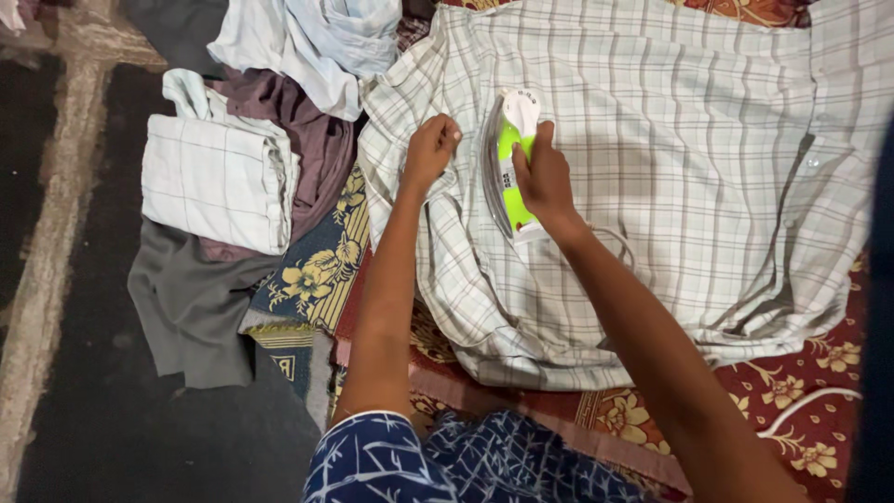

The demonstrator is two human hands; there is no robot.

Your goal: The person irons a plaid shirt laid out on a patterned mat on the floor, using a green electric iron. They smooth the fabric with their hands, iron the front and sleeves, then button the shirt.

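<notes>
The iron (511, 158), white with a bright green handle, sits on a pale checked shirt (670, 177) spread flat over a red flowered cloth (819, 410). The right hand (545, 182) is wrapped around the iron's handle. The left hand (428, 149) is clenched just beside the iron, pinching the shirt's fabric near its edge. A white cord (801, 405) trails across the red cloth at the lower right. To the left, near the left arm, lies a heap of clothes: a folded checked shirt (214, 182) on top of a brownish garment (312, 140), grey cloth (191, 307) beneath, and light blue garments (317, 42) above. A blue flowered mat (307, 270) peeks out between heap and shirt.
</notes>
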